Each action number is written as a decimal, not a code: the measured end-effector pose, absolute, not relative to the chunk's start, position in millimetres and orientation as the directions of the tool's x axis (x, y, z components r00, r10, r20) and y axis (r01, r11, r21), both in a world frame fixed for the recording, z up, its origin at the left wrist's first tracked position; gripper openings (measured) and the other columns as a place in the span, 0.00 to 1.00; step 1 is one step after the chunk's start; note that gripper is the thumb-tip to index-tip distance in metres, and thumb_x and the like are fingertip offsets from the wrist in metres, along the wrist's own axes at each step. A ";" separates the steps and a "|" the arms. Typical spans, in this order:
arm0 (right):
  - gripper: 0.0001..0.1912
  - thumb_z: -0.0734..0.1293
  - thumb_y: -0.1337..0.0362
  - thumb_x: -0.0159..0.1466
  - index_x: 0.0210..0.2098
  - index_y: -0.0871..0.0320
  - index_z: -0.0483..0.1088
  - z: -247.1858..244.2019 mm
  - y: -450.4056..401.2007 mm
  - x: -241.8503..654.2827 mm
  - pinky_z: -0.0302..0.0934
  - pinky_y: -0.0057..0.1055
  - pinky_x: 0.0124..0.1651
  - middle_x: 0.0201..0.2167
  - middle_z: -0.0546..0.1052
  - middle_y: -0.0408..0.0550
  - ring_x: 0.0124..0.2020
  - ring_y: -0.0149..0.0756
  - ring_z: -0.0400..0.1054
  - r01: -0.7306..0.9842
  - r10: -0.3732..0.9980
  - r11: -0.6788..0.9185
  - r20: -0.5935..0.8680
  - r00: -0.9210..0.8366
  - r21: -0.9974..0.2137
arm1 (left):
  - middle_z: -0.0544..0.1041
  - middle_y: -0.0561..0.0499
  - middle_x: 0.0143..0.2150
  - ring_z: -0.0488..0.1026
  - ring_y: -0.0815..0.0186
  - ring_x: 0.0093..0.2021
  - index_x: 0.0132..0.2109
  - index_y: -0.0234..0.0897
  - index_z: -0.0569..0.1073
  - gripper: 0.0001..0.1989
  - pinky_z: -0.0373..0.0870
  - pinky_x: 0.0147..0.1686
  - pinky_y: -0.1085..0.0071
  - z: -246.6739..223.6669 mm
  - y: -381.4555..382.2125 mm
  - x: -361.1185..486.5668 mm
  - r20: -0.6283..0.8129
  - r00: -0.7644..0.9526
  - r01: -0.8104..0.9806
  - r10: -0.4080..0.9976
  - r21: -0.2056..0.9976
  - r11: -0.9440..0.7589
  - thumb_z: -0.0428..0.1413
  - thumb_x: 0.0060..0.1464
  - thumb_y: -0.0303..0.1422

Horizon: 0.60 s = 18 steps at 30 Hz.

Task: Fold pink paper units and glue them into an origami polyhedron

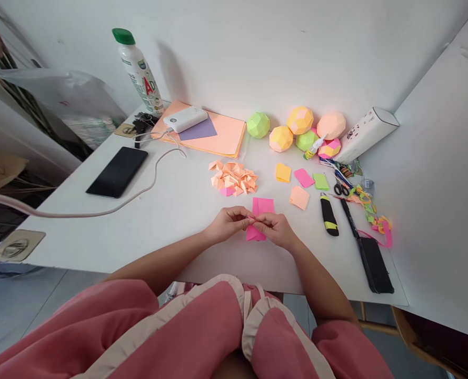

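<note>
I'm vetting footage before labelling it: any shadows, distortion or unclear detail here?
Head view: soft shadow on the wall beside the bottle, which leans outward, probably wide-angle stretch; same head view: pink piece between left hand and right hand too small to make out its folds.

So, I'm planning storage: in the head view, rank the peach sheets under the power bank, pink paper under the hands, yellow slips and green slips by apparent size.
1. Peach sheets
2. Pink paper, partly hidden
3. Yellow slips and green slips: too alike to rank

Room L; ppr pile (239, 178) blks fwd.
</note>
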State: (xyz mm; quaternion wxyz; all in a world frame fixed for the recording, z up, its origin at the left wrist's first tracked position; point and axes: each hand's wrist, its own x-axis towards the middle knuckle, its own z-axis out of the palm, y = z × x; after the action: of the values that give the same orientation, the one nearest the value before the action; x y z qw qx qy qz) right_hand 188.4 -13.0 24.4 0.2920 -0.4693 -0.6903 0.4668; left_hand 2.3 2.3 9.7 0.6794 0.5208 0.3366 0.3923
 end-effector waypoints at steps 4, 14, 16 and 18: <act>0.13 0.64 0.56 0.61 0.28 0.60 0.71 23.1 -12.2 189.0 0.50 0.25 0.22 0.18 0.63 0.39 0.19 0.24 0.52 0.381 0.916 0.141 -0.025 -0.400 -0.914 | 0.70 0.53 0.24 0.64 0.73 0.24 0.30 0.33 0.74 0.12 0.64 0.27 0.72 10.1 2.3 2.9 -0.071 0.479 -0.174 0.875 0.969 0.174 0.61 0.46 0.39; 0.12 0.64 0.58 0.60 0.26 0.60 0.70 25.1 -12.6 190.0 0.48 0.25 0.22 0.17 0.61 0.38 0.18 0.24 0.50 0.368 0.909 0.150 -0.019 -0.416 -0.918 | 0.68 0.54 0.25 0.64 0.73 0.25 0.30 0.33 0.71 0.14 0.63 0.28 0.73 10.9 0.9 2.4 -0.084 0.498 -0.074 0.863 0.988 0.139 0.59 0.47 0.42; 0.12 0.64 0.58 0.59 0.26 0.60 0.71 26.6 -12.5 190.5 0.47 0.26 0.21 0.16 0.61 0.38 0.18 0.24 0.50 0.364 0.904 0.155 -0.017 -0.428 -0.918 | 0.68 0.54 0.25 0.63 0.73 0.25 0.29 0.34 0.70 0.14 0.62 0.27 0.73 11.8 0.5 2.2 -0.071 0.491 -0.045 0.868 0.993 0.106 0.59 0.48 0.42; 0.11 0.64 0.59 0.59 0.26 0.60 0.71 28.2 -12.4 191.1 0.47 0.25 0.21 0.15 0.60 0.38 0.17 0.24 0.49 0.362 0.901 0.157 -0.016 -0.434 -0.919 | 0.68 0.54 0.25 0.63 0.72 0.25 0.29 0.34 0.69 0.14 0.61 0.27 0.73 12.7 0.6 1.4 -0.050 0.483 -0.024 0.874 0.997 0.071 0.59 0.48 0.42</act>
State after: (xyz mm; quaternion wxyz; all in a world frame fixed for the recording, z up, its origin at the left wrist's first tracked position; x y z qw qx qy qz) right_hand 191.1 -12.4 28.2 0.2871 -0.4480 -0.7045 0.4697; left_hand 1.4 0.6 12.7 0.6341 0.5824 0.3650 0.3542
